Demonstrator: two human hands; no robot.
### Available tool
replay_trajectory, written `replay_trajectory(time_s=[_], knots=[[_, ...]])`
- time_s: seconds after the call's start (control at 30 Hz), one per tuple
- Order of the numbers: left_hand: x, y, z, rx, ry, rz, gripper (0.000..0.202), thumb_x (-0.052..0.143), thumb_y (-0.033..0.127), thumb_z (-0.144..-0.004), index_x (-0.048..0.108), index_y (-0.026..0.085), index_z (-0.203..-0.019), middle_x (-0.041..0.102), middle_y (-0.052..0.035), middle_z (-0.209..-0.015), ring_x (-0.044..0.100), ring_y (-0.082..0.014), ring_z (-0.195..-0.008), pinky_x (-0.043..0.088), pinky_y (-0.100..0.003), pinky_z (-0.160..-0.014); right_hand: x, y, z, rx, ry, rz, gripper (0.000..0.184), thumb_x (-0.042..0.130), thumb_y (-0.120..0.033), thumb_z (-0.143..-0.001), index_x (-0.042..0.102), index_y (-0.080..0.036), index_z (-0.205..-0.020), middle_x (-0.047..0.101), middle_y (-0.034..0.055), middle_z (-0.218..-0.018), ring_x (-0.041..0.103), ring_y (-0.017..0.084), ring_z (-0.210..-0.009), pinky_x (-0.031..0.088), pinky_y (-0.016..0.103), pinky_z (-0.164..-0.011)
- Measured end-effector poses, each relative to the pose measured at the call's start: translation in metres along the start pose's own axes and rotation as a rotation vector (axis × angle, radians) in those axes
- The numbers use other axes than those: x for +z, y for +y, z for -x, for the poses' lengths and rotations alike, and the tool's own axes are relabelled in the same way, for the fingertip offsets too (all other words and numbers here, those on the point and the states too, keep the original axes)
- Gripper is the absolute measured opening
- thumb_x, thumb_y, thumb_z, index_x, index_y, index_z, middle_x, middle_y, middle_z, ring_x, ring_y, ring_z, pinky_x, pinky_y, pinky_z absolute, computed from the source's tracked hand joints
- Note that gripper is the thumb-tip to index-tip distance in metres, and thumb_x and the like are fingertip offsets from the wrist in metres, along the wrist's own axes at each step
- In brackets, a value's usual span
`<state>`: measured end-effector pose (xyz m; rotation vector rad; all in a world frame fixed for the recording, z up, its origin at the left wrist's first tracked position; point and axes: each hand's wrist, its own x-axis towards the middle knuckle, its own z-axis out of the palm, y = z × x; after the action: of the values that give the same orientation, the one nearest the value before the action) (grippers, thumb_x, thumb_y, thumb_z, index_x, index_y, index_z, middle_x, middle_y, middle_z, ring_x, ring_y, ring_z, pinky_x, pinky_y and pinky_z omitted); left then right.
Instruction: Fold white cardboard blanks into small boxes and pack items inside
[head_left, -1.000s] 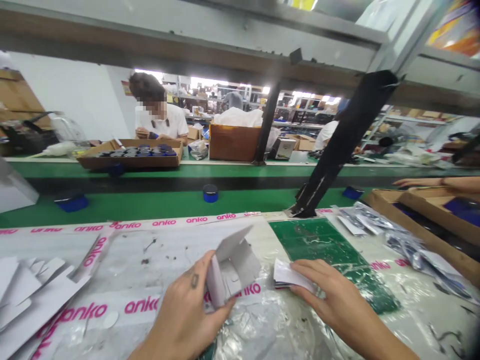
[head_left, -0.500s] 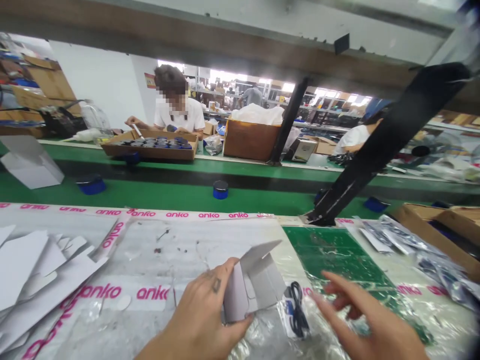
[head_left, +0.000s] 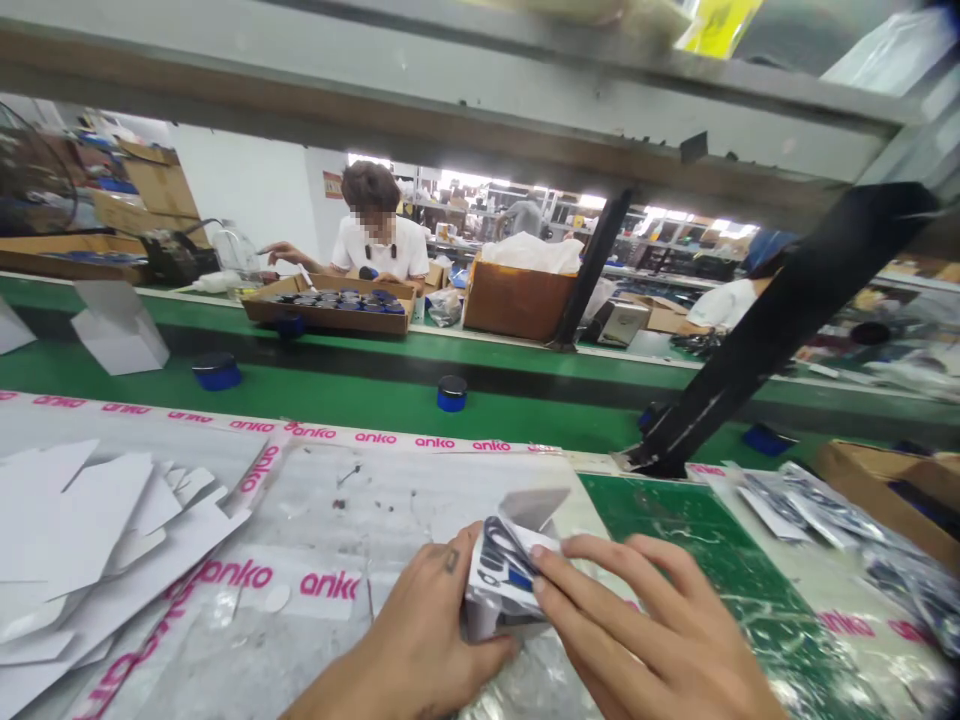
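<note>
Fingers (head_left: 450, 590) of the left hand (head_left: 420, 640) are wrapped around the near side of a small white cardboard box (head_left: 499, 590), gripping it upright on the tabletop (head_left: 375, 500) with its top flap (head_left: 534, 505) standing open. Just beside it, the right hand (head_left: 637, 640) lies with its fingers stretched fairly flat and close together, their tips pressing a clear packet with a black cable (head_left: 504, 560) against the open mouth of the box; the packet sits partly inside the opening, pinned between those fingertips and the box. Both box and packet are low in the middle of the view, on the clear plastic sheet with pink lettering (head_left: 247, 573), right at the left edge of a green mat (head_left: 697, 540). Loose white card blanks (head_left: 90, 530) lie heaped well to the left. More plastic packets (head_left: 817, 505) are strewn to the right, near a brown carton (head_left: 885, 470). Beyond the tabletop runs a green conveyor belt (head_left: 337, 390) carrying blue round tins (head_left: 451, 392) and a folded white box (head_left: 120, 325). Across the belt a person in a white shirt (head_left: 379, 245) works over a shallow cardboard tray of tins (head_left: 330, 305). A black slanted post (head_left: 757, 330) rises from the tabletop at right.
</note>
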<state>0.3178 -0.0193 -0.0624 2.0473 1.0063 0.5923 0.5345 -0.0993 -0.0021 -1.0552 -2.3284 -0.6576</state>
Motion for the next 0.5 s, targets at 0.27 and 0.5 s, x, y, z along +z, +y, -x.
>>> replay_trajectory(time_s=[0.27,0.5], knots=[[-0.003,0.006,-0.003,-0.068,-0.061,-0.106,0.060,0.086,0.024,-0.065,0.054,0.016,-0.116,0.070,-0.0122,-0.112,0.066,-0.0364,-0.110,0.054,-0.050,-0.099,0.023,0.007,-0.030,-0.171,-0.366,-0.032,0.024,0.059,0.002,-0.079,0.068,-0.019,-0.070,0.072,0.0031,-0.072,0.060,0.022,-0.066,0.046,0.036,-0.059],[-0.001,-0.001,-0.002,-0.009,-0.070,-0.127,0.040,0.072,0.026,-0.071,0.048,0.022,-0.102,0.070,-0.0097,-0.104,0.071,-0.0339,-0.096,0.057,-0.045,-0.089,0.046,-0.002,-0.040,-0.272,-0.278,-0.077,0.028,0.051,0.001,-0.087,0.070,-0.014,-0.074,0.069,0.0065,-0.071,0.056,0.023,-0.061,0.043,0.037,-0.056]])
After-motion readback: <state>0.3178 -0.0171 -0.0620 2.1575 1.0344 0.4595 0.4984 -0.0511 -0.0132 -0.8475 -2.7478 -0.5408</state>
